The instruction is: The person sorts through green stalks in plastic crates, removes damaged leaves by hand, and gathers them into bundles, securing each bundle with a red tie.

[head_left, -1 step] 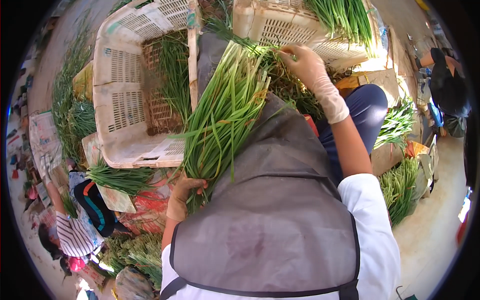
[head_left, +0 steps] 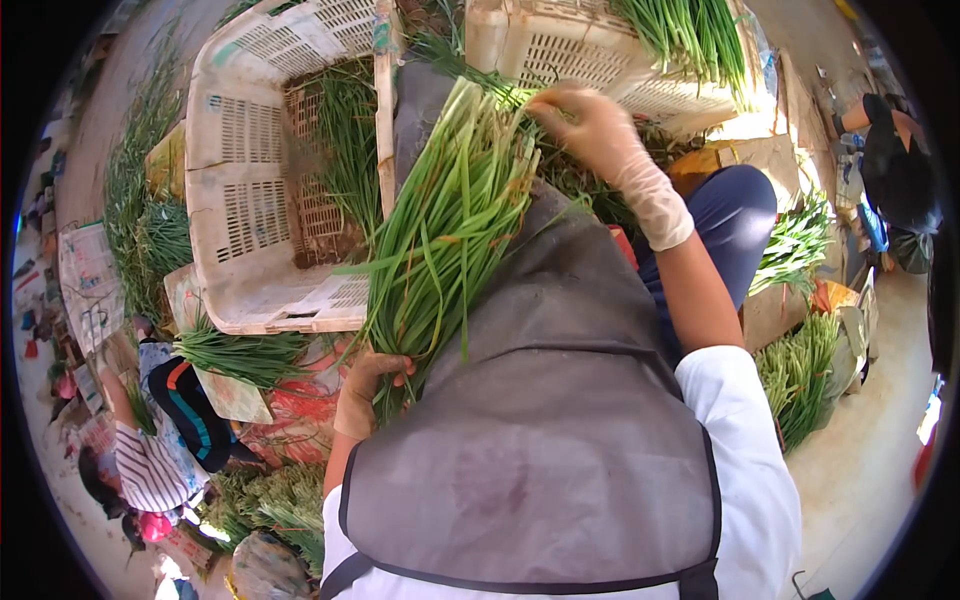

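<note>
Two gloved hands work one long bunch of chives [head_left: 450,230] that lies slanted across the person's grey apron [head_left: 540,430]. The left hand [head_left: 365,392] is clenched round the lower end of the bunch, just above the lap, while the right hand [head_left: 590,125] pinches at the upper ends, close to the rim of the right crate [head_left: 560,55]. The bunch looks light, but it is soft and loose: the stalks bend, a few already stray sideways, and they would likely slip out singly if held slackly. They also bruise and snap easily, so a hard squeeze seems unwise. The best hold is probably where the left hand has it, near the gathered end, with the far end supported rather than left to droop. A left crate [head_left: 250,190] lies tipped beside the bunch with more greens inside, and further bundles [head_left: 240,355] rest on the floor nearby.
</note>
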Motion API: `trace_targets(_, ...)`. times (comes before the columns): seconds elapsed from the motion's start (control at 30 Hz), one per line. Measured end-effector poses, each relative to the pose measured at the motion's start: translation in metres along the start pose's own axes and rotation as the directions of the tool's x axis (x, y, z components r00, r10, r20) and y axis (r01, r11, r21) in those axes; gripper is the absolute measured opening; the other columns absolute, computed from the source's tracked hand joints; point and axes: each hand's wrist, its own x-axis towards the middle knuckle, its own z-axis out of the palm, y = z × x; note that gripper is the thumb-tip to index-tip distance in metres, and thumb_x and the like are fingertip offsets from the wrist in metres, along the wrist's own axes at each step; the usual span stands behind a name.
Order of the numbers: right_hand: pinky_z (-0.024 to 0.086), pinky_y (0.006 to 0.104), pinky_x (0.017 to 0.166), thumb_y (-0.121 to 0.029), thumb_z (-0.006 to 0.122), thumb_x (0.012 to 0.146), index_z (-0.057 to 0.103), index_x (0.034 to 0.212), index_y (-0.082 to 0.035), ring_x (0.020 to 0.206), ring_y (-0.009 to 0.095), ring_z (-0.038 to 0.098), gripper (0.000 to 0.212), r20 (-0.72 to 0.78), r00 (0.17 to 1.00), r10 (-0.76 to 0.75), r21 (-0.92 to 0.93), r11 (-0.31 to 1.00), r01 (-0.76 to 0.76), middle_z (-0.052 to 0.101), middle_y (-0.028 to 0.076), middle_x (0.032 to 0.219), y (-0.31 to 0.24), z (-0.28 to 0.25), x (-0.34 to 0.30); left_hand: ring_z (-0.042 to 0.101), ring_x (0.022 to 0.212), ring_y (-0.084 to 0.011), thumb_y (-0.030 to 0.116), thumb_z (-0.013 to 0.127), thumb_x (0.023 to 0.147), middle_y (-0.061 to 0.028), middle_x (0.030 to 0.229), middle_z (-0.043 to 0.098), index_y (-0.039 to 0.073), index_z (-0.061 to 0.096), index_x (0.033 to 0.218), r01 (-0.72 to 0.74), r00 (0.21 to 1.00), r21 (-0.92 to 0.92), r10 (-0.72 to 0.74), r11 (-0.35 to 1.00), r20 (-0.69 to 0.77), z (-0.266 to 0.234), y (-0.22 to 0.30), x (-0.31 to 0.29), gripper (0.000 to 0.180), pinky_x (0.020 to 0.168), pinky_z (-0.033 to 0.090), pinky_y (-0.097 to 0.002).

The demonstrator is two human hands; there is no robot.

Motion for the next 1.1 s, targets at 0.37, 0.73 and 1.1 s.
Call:
trace_targets(0.37,0.043,0.036,0.09,-0.032,0.066,0.08,0.069,0.086,-0.001,0.101,0.028,0.057,0.032,0.116,0.992,0.04,0.021,0.999,-0.042,0.058,0.018,0.114,-0.026,0.064,-0.039,0.045,0.043,-0.0121,0.018,0.062,0.068,-0.0091,0.063,0.056,-0.003,0.06,0.09,0.001,0.991,-0.227,0.03,0.974,0.133,-0.005,-0.018,0.013,0.03,0.043,0.037,-0.0226)
trace_targets(0.73,0.047,0.0345,0.084,-0.028,0.051,0.091,0.057,0.102,-0.004,0.096,0.024,0.061,0.027,0.035,0.997,-0.065,-0.181,0.981,0.071,0.064,0.013,0.101,0.097,-0.015,-0.021,0.045,0.048,-0.0131,0.018,0.063,0.072,-0.0059,0.057,0.05,0.001,0.059,0.078,0.04,0.96,-0.374,0.068,0.926,0.272,-0.002,-0.015,0.014,0.019,0.046,0.039,-0.0232)
trace_targets(1.1,0.044,0.0355,0.092,-0.045,0.064,0.078,0.059,0.119,-0.012,0.101,0.027,0.06,0.054,0.568,0.821,-0.056,0.167,0.985,-0.049,0.063,0.012,0.111,-0.007,0.047,0.018,0.046,0.048,-0.0136,0.017,0.063,0.072,-0.0065,0.059,0.051,0.001,0.058,0.082,-0.03,0.997,-0.169,0.043,0.985,0.069,-0.002,-0.013,-0.001,0.02,0.046,0.039,-0.0235)
